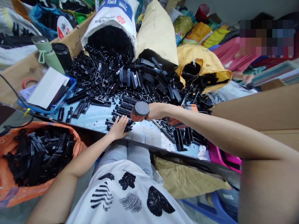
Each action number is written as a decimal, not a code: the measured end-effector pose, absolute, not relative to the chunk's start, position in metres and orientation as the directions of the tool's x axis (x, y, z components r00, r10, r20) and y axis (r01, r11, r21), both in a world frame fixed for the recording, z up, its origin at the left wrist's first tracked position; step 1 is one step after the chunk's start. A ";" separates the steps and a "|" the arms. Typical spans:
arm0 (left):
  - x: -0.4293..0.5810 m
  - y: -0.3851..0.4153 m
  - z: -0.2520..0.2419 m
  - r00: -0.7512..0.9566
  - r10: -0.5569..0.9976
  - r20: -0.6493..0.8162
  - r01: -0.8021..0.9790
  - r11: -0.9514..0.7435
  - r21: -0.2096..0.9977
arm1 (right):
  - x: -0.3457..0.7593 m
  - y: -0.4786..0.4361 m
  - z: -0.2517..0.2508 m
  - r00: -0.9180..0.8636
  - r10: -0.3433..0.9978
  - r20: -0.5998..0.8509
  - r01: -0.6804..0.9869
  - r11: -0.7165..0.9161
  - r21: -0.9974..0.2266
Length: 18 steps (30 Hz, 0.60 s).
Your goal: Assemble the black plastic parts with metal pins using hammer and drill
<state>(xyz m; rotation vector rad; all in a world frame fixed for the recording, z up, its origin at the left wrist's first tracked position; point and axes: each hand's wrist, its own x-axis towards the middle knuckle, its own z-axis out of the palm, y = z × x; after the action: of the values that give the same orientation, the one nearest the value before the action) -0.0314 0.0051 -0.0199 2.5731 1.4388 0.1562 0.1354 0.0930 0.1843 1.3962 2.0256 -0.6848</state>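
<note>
My right hand (155, 111) is closed around an orange-and-grey power screwdriver (139, 112), whose rounded grey end faces up. Its tip points down beside my left hand (119, 127) and is mostly hidden. With fingers stretched out and a ring on one, my left hand lies over black plastic parts (111, 123) at the table's front edge. A row of similar long black parts (123, 107) lies just beyond the fingers. Loose screws (164, 126) are scattered right of the screwdriver. Behind my right forearm shows another orange-and-grey object (175, 122), partly covered.
Black parts heap (100, 74) before a white sack (109, 28), a cream sack (158, 31) and a yellow sack (203, 62). An orange sack (79, 146) of parts stands lower left. At left are a blue tray (49, 110) and green bottle (50, 53). Another person (243, 56) sits upper right.
</note>
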 end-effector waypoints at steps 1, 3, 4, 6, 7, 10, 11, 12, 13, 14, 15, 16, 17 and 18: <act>-0.031 0.004 -0.019 0.523 0.852 0.005 0.832 -0.512 0.214 | 0.135 0.090 0.186 -0.294 0.649 -0.702 0.928 0.371 -0.046; -0.031 0.003 -0.018 0.521 0.853 0.025 0.832 -0.513 0.210 | 0.137 0.083 0.189 -0.306 0.665 -0.682 0.903 0.430 0.014; -0.031 0.002 -0.017 0.517 0.855 0.037 0.832 -0.512 0.212 | 0.138 0.079 0.191 -0.312 0.670 -0.674 0.901 0.433 0.012; -0.031 0.000 -0.017 0.509 0.859 0.063 0.832 -0.509 0.220 | 0.139 0.072 0.193 -0.337 0.667 -0.664 0.909 0.413 -0.047; -0.031 -0.001 -0.016 0.507 0.859 0.071 0.831 -0.509 0.226 | 0.139 0.069 0.193 -0.349 0.660 -0.665 0.915 0.394 -0.089; -0.031 -0.003 -0.016 0.509 0.858 0.076 0.825 -0.511 0.241 | 0.135 0.066 0.187 -0.366 0.614 -0.699 0.921 0.346 -0.178; -0.032 -0.003 -0.016 0.508 0.858 0.079 0.824 -0.511 0.244 | 0.133 0.067 0.183 -0.358 0.595 -0.719 0.923 0.340 -0.179; -0.032 -0.004 -0.016 0.507 0.858 0.084 0.824 -0.511 0.243 | 0.131 0.068 0.179 -0.349 0.577 -0.738 0.925 0.337 -0.173; -0.032 -0.004 -0.017 0.508 0.857 0.088 0.824 -0.513 0.239 | 0.129 0.068 0.176 -0.342 0.563 -0.753 0.926 0.338 -0.168; -0.032 -0.004 -0.017 0.510 0.855 0.092 0.824 -0.516 0.232 | 0.128 0.069 0.173 -0.339 0.553 -0.761 0.926 0.337 -0.167; -0.032 -0.004 -0.017 0.514 0.852 0.093 0.824 -0.521 0.223 | 0.129 0.067 0.171 -0.343 0.553 -0.759 0.926 0.333 -0.176; -0.032 -0.003 -0.017 0.520 0.849 0.091 0.823 -0.527 0.215 | 0.132 0.065 0.170 -0.355 0.561 -0.748 0.924 0.330 -0.192; -0.032 -0.003 -0.018 0.524 0.847 0.088 0.822 -0.530 0.206 | 0.138 0.060 0.170 -0.366 0.582 -0.726 0.923 0.326 -0.204; -0.032 -0.002 -0.018 0.527 0.846 0.083 0.823 -0.533 0.195 | 0.146 0.053 0.171 -0.365 0.611 -0.703 0.926 0.313 -0.209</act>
<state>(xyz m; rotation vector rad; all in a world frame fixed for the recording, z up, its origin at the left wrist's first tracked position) -0.0318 -0.0019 -0.0182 2.6284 1.4444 0.2535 0.1455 0.0534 0.1713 1.3563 2.0805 -0.8262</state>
